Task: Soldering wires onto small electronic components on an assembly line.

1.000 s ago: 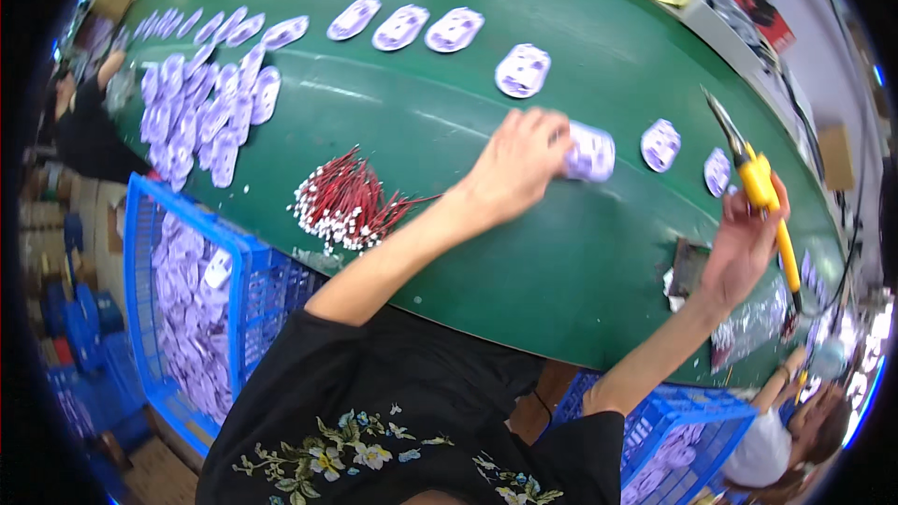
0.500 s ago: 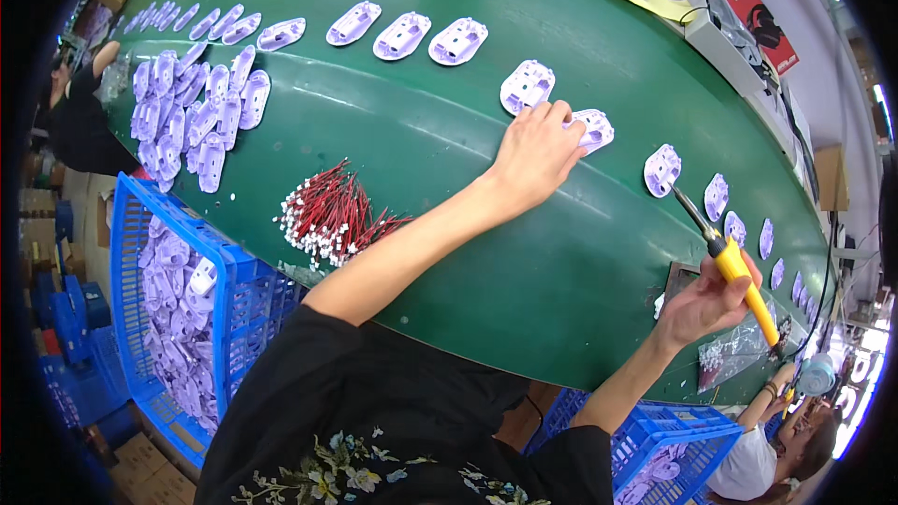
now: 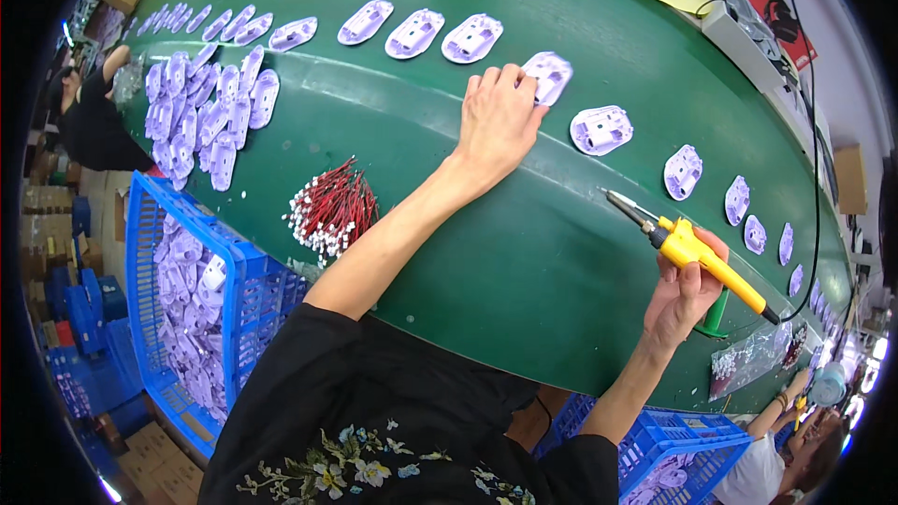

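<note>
Lilac plastic mouse shells lie in a curved row across the green table. My left hand [image 3: 499, 122] has its fingers closed on the left edge of one slightly blurred shell [image 3: 550, 78]. To its right lies another open shell [image 3: 601, 130], with nothing touching it. My right hand [image 3: 685, 299] grips a yellow soldering iron [image 3: 702, 257] with a green trigger-like part below and a cord at its back. The iron's metal tip points up and left, over bare table and apart from the shells. A heap of red wires with white connectors [image 3: 332, 210] lies left of my left forearm.
Stacked shells [image 3: 201, 112] cover the table's left part. A blue crate [image 3: 248, 266] full of shells stands at the left edge, another blue crate [image 3: 687, 444] at lower right. A clear bag [image 3: 748, 360] lies near the right edge. Other people sit at both ends.
My left hand has moved left and up from between two shells onto the left one, which has shifted slightly. The iron has swung left, its tip away from the shell at right.
</note>
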Demonstrator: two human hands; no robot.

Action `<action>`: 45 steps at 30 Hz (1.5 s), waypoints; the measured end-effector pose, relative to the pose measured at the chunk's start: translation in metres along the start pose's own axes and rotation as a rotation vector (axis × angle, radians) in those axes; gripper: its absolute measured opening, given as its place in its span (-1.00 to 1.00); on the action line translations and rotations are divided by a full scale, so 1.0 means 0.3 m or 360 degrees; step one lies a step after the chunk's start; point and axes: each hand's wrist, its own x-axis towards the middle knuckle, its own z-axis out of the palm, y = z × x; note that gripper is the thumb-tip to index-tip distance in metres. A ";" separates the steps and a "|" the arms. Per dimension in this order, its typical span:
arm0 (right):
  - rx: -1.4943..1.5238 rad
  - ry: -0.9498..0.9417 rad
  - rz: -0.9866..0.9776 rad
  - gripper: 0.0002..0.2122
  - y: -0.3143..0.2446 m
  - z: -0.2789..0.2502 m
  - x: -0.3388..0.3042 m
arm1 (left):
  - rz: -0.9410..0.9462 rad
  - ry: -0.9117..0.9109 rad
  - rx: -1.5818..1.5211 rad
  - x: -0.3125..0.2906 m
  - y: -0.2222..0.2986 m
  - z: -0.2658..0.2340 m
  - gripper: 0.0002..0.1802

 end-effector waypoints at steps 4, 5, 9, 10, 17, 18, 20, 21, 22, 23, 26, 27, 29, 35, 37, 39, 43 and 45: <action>-0.0318 0.0123 -0.0129 -0.49 -0.007 0.012 -0.031 | 0.0222 -0.0066 -0.0275 -0.117 0.002 -0.158 -0.72; -0.0291 0.0075 -0.0183 -0.48 -0.013 0.012 -0.032 | 0.0301 -0.0199 -0.0380 -0.162 0.004 -0.182 -0.71; -0.0285 0.0086 -0.0233 -0.52 -0.001 -0.008 -0.052 | 0.0389 -0.0499 -0.0277 -0.359 0.021 -0.222 -0.65; -0.0244 0.0155 -0.0235 -0.50 0.003 -0.005 -0.056 | 0.0380 -0.0517 -0.0257 -0.398 0.030 -0.236 -0.62; -0.0406 0.0269 -0.0080 -0.55 0.036 0.071 -0.078 | -0.0435 -0.0072 0.0106 -0.555 -0.035 -0.449 -0.53; -0.0380 0.0234 -0.0046 -0.59 0.041 0.073 -0.081 | -0.0506 -0.0072 0.0142 -0.567 -0.056 -0.460 -0.57; -0.0340 0.0182 0.0026 -0.65 0.034 0.095 -0.081 | -0.0537 -0.0073 0.0228 -0.569 -0.066 -0.457 -0.68; -0.0205 0.0154 0.0079 -0.66 0.051 0.085 -0.080 | -0.0544 -0.0076 0.0195 -0.570 -0.072 -0.449 -0.68; -0.0174 0.0106 0.0152 -0.65 0.055 0.094 -0.077 | -0.0577 -0.0093 0.0237 -0.575 -0.074 -0.437 -0.71; -0.0146 0.0068 0.0222 -0.65 0.054 0.117 -0.080 | -0.0601 -0.0113 0.0274 -0.575 -0.077 -0.425 -0.73; 0.0040 -0.0045 0.0252 -0.61 0.071 0.138 -0.076 | -0.0653 0.0011 0.0143 -0.569 -0.083 -0.424 -0.83; 0.0012 -0.0046 0.0246 -0.61 0.069 0.131 -0.076 | -0.0684 0.0070 0.0112 -0.567 -0.082 -0.425 -0.85; -0.0076 -0.0070 0.0177 -0.60 0.073 0.136 -0.085 | -0.0701 0.0101 -0.0008 -0.564 -0.089 -0.446 -0.87; -0.0157 -0.0099 0.0106 -0.65 0.074 0.134 -0.099 | -0.0632 0.0201 -0.0036 -0.567 -0.093 -0.457 -0.91; -0.0138 -0.0032 0.0115 -0.67 0.074 0.130 -0.101 | -0.0668 0.0239 -0.0120 -0.551 -0.086 -0.458 -0.91; -0.0014 -0.0011 0.0226 -0.69 0.067 0.133 -0.094 | -0.0728 0.0261 -0.0101 -0.527 -0.066 -0.473 -0.90; -0.0086 0.0103 0.0274 -0.72 0.076 0.161 -0.084 | -0.0619 0.0252 -0.0107 -0.527 -0.057 -0.463 -0.89; -0.0002 0.0048 0.0308 -0.72 0.074 0.152 -0.083 | -0.0594 0.0237 -0.0118 -0.533 -0.039 -0.451 -0.89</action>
